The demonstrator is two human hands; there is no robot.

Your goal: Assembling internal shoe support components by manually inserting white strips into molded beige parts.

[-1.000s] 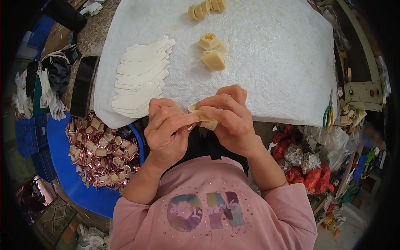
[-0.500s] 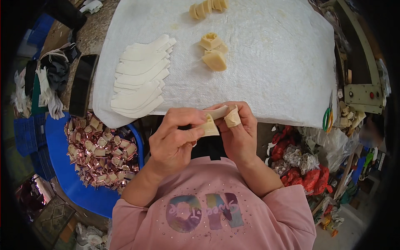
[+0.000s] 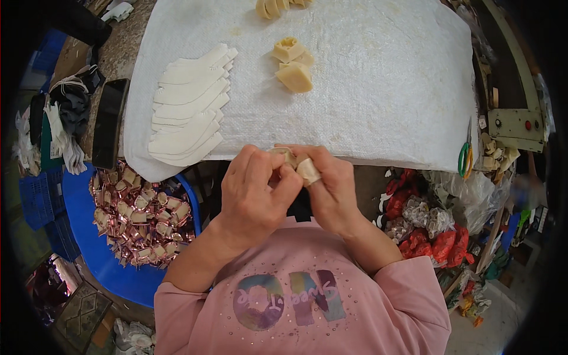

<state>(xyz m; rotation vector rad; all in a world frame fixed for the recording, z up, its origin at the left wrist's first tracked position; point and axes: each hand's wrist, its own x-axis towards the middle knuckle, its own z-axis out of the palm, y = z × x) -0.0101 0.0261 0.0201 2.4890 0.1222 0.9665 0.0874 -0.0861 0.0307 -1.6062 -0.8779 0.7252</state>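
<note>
White woven sheeting [image 3: 367, 89] covers most of the tabletop [image 3: 133, 44] in front of you. Just off its near edge, your left hand [image 3: 257, 189] and right hand [image 3: 332, 192] meet, fingers bent and gripping a small cream piece [image 3: 286, 155] between them; its full shape is hidden by your fingers. Tan material [image 3: 308, 171] lies against your right thumb, though you cannot tell whether it wraps all around.

Beyond your hands, overlapping white cutouts [image 3: 189, 106] lie fanned at the left of the sheeting, and a cluster of yellowish folded pieces [image 3: 294, 77] stands near its middle, with a row of similar rolls [image 3: 273, 7] at the top. Green-and-orange-handled scissors [image 3: 465, 160] hang at the right edge. On your left are a black phone [image 3: 110, 124] and, lower, a blue basin [image 3: 121, 275] heaped with shiny pink-and-tan parts [image 3: 142, 219]. Red plastic bags [image 3: 452, 245] lie to your lower right.
</note>
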